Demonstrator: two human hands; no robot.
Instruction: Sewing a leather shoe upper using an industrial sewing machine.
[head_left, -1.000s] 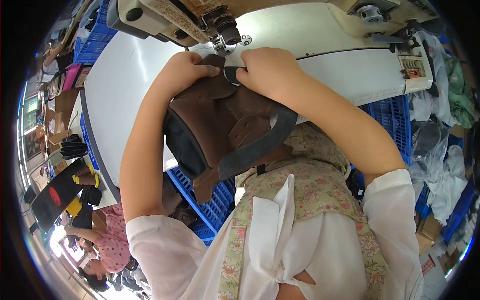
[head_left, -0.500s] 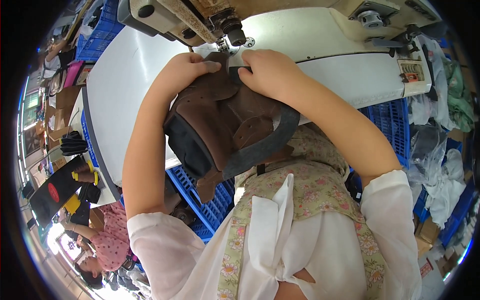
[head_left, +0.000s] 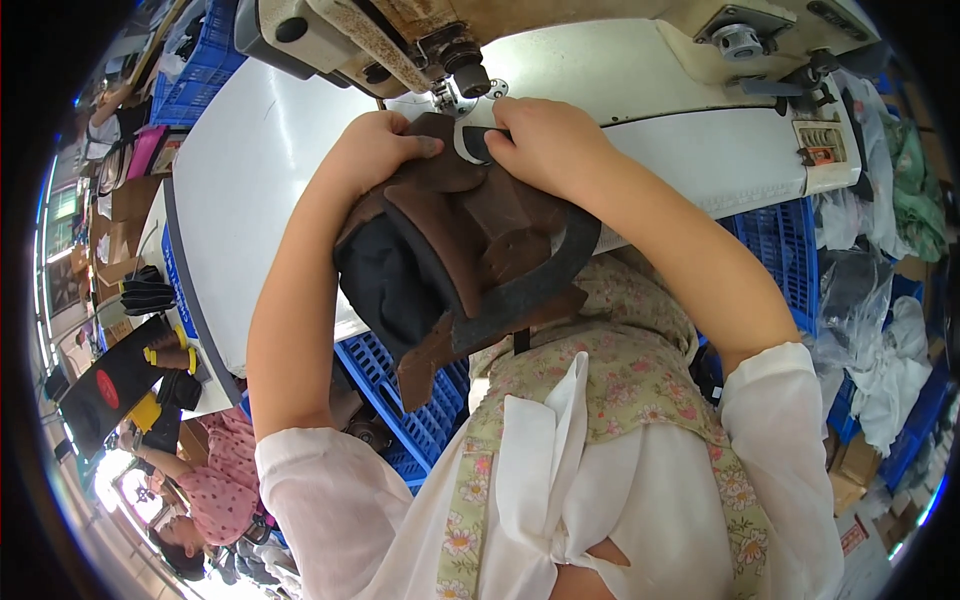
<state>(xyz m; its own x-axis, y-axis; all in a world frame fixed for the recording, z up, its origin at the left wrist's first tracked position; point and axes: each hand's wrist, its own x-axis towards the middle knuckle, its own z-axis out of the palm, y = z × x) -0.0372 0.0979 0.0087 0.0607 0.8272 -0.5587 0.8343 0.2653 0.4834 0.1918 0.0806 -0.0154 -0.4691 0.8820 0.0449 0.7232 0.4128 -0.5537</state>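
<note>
A brown and black fabric piece, like part of a bag, hangs from the white sewing table into my lap. My left hand grips its upper left edge. My right hand presses its upper right edge, fingers closed on the fabric just below the needle and presser foot of the cream sewing machine. A dark grey strap curves along the piece's right side.
Blue plastic crates stand under the table, and more are at the right and top left. Loose white and green cloth is piled at the right. Another person in pink sits at the lower left beside black and yellow goods.
Both hands have stayed on the brown piece, holding it under the needle. The view has shifted slightly, so the machine head now sits more to the right.
</note>
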